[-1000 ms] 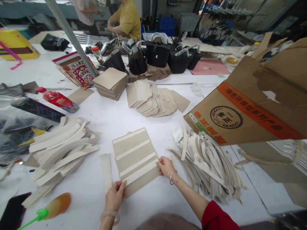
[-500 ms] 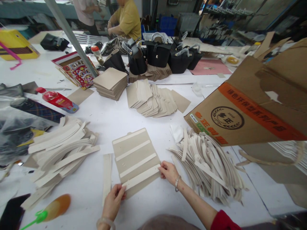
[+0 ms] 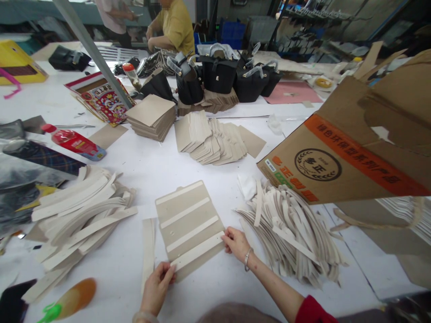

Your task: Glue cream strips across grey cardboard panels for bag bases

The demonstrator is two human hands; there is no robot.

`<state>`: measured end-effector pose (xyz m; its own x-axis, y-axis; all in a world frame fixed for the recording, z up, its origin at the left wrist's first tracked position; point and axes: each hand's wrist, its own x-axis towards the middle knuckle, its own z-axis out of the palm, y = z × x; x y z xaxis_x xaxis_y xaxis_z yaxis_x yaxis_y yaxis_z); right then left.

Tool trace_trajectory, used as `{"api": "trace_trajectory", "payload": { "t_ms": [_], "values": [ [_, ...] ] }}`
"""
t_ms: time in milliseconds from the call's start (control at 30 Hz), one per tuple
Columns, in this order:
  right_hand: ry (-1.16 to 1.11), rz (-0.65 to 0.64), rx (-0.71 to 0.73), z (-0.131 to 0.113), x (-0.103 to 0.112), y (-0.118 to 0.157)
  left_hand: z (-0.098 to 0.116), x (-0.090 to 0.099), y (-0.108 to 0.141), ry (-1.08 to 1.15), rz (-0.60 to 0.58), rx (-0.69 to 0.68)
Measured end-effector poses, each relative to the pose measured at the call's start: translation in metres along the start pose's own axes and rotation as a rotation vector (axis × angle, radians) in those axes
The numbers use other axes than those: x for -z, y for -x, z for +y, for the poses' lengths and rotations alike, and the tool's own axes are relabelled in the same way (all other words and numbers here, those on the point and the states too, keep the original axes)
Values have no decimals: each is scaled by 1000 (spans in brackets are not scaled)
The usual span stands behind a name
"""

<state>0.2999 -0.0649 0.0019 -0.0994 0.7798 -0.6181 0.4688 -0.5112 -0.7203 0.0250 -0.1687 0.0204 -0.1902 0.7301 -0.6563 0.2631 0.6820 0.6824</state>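
Note:
A beige board (image 3: 188,215) lies on the white table with pale strips across it. Both hands hold one longer pale strip (image 3: 198,252) over the board's near part. My left hand (image 3: 157,285) pinches the strip's left end, and my right hand (image 3: 236,244) pinches its right end near the board's edge. Left of the board lie narrow pale strips (image 3: 148,251). One pile of strips (image 3: 84,215) spreads at the left, another pile (image 3: 292,229) at the right.
Stacked boards (image 3: 151,116) and fanned pieces (image 3: 212,139) lie beyond the board. A large carton (image 3: 336,157) stands at the right. Black bags (image 3: 218,74), a red bottle (image 3: 76,142) and an orange glue bottle (image 3: 77,296) are around. Behind are two people (image 3: 178,27).
The view has shifted slightly. Both hands still grip the strip's ends, with almost no movement relative to the board.

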Motion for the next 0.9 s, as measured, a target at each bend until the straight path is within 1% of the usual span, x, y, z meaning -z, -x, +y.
{"api": "trace_trajectory", "payload": {
  "t_ms": [200,400,533,900],
  "values": [
    [25,12,-17,-4,-2,-2,0,0,-1,7,-7,24],
    [84,38,-38,-8,-5,-9,4,-1,-3,7,14,58],
    [115,39,-50,-8,-5,-13,7,-1,-5,24,30,100],
    [147,46,-50,-7,-5,-15,6,-2,-9,76,44,137]
  ]
}}
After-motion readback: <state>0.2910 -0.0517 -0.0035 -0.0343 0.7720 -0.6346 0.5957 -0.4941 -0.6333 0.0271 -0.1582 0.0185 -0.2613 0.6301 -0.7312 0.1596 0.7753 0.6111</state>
